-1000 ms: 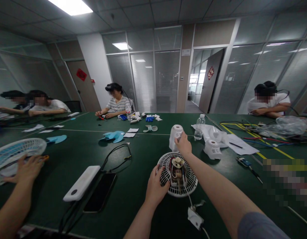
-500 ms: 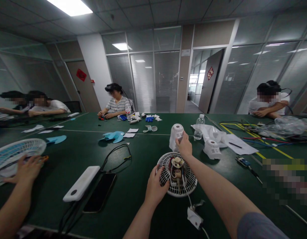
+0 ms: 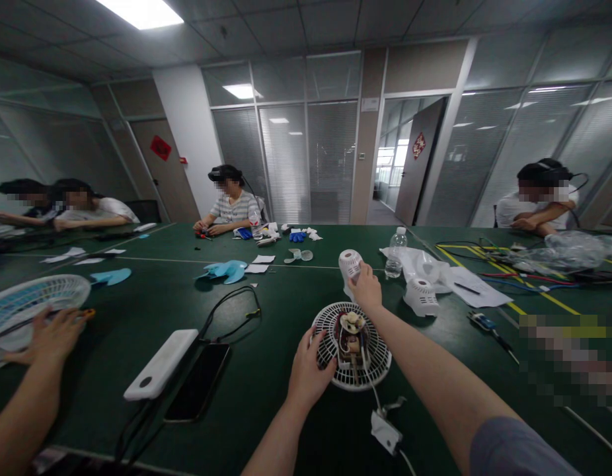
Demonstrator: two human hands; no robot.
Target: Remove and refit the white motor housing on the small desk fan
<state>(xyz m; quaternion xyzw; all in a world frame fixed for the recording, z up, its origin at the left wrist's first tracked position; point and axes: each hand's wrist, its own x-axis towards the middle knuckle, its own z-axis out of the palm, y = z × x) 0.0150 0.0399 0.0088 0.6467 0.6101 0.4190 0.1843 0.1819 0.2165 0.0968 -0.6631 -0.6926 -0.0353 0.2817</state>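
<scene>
A white fan grille (image 3: 374,360) with an exposed motor (image 3: 352,334) in its middle lies on the green table (image 3: 266,370) in front of me. My left hand (image 3: 308,370) grips the grille's left rim. My right hand (image 3: 367,289) reaches past the grille and is closed on a white motor housing (image 3: 349,264), which is tilted and lifted slightly. A cord runs from the motor to a small white switch box (image 3: 385,431) near me.
A second white housing (image 3: 422,295), a water bottle (image 3: 395,253) and papers lie to the right. A white power bank (image 3: 160,365) and a dark phone (image 3: 199,382) lie to the left. Another person's hand (image 3: 51,334) rests on a fan grille (image 3: 36,301). Several people sit around the table.
My right hand has tilted the white housing and drawn it slightly toward me. My left hand stays on the grille rim.
</scene>
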